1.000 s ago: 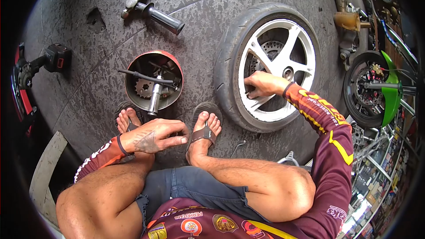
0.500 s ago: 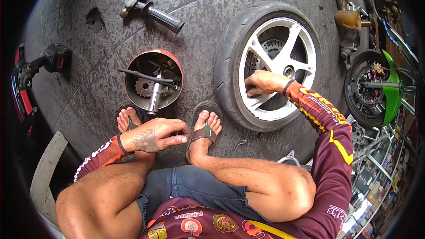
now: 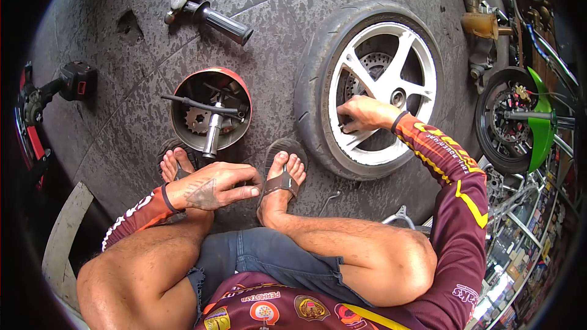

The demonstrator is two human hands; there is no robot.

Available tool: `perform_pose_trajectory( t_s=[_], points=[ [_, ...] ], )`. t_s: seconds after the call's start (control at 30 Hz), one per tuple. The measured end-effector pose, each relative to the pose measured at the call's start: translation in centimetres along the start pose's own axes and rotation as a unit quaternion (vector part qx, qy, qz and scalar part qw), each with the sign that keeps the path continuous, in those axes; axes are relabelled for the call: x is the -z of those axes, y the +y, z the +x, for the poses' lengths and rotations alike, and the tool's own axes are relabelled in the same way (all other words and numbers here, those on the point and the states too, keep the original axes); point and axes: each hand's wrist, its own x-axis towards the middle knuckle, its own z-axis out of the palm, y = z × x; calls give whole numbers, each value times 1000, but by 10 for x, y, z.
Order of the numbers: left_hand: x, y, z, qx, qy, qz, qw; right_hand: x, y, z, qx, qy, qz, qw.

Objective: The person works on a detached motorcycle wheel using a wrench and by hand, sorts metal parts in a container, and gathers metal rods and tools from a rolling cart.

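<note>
A motorcycle wheel [image 3: 400,88] with a black tyre [image 3: 319,95] and white spokes lies on the floor at the right. My right hand [image 3: 369,113] reaches over it, thumb and fingers pinched at the rim's inner edge. They close on a small dark piece that looks like the valve stem [image 3: 342,126], mostly covered by the fingers. My left hand [image 3: 215,186] hangs loosely curled in front of my knee, and nothing shows in it. Just beyond it stands a round red-edged tin [image 3: 244,123] holding a sprocket [image 3: 197,120], a chrome socket [image 3: 212,136] and a black hose [image 3: 199,105].
A hammer [image 3: 183,1] lies with a black rubber handlebar grip [image 3: 227,27] farther out. A cordless power tool [image 3: 76,80] is at left. A small bent metal tool [image 3: 330,201] lies near my foot. Motorcycle parts and another wheel [image 3: 504,123] with a green fender [image 3: 539,125] line the right.
The right hand's fingers have shifted slightly at the rim, and a dark gap now shows between them. The left hand stays in place.
</note>
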Motion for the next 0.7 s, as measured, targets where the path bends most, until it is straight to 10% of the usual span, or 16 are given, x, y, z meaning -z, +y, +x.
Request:
perform_pose_trajectory(
  t_s=[0.7],
  points=[
    [0,3,0,4,0,-7,1000,-7,7,-2,20,18,42,999]
  ],
)
